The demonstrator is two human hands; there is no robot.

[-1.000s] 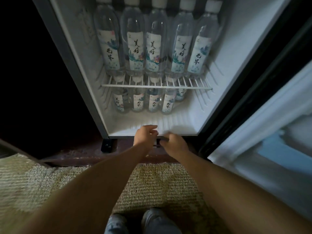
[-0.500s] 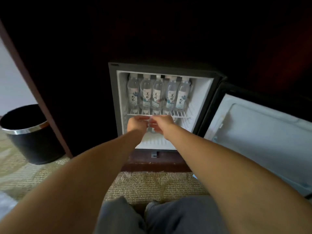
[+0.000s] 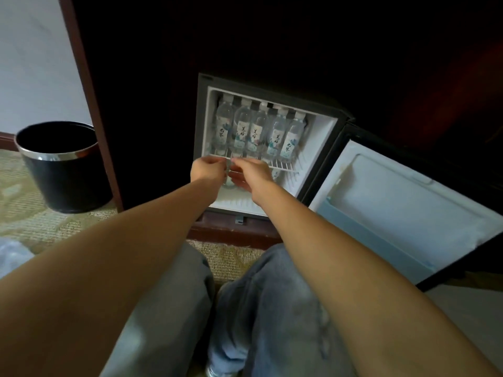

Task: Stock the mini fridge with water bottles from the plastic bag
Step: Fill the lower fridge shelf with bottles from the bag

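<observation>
Change: one second back, both hands sat at the floor lip of the fridge [image 3: 325, 148]. The left hand [image 3: 208, 171] and right hand [image 3: 251, 172] are now raised to the front edge of the shelf [image 3: 283, 165], and the view has pulled back from the fridge. The five bottles [image 3: 255, 131] on the shelf stand upright in one row, as before. Judgement: the top row is full, so stocking is probably at or near its final adjustment.

Hand state: close together, knuckles almost touching, fingers curled inward. A clear glint shows between them; whether they pinch anything cannot be told.

Hidden: the hands cover the fridge's lower row. The door [image 3: 394, 202] stands open right of the fridge, its far corner cut off. A pale shape, possibly the bag [image 3: 11, 254], is cropped well left of the fridge, beyond the bin [image 3: 62, 164]
</observation>
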